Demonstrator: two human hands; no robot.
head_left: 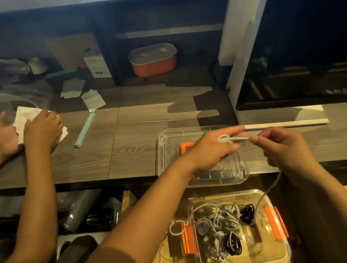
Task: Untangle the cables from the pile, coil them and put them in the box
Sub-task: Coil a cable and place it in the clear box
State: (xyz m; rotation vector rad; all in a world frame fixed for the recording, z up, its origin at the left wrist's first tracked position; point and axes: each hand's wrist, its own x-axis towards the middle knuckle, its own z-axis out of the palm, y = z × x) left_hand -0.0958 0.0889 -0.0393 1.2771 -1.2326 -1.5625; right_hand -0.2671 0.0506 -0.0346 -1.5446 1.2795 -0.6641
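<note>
— How far along?
— Several cables (218, 226) seem coiled in the box (269, 254) below my grip. My left hand (211, 150) holds loops of the white cable (236, 138), my right hand (285, 148) pinches its tail; this one's unfinished.

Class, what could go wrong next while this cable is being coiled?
1. The cable looped on the left hand trails down into the box; pulling it may drag the pile out.
2. The lid seems to overhang the table edge; an arm could knock it off.
</note>
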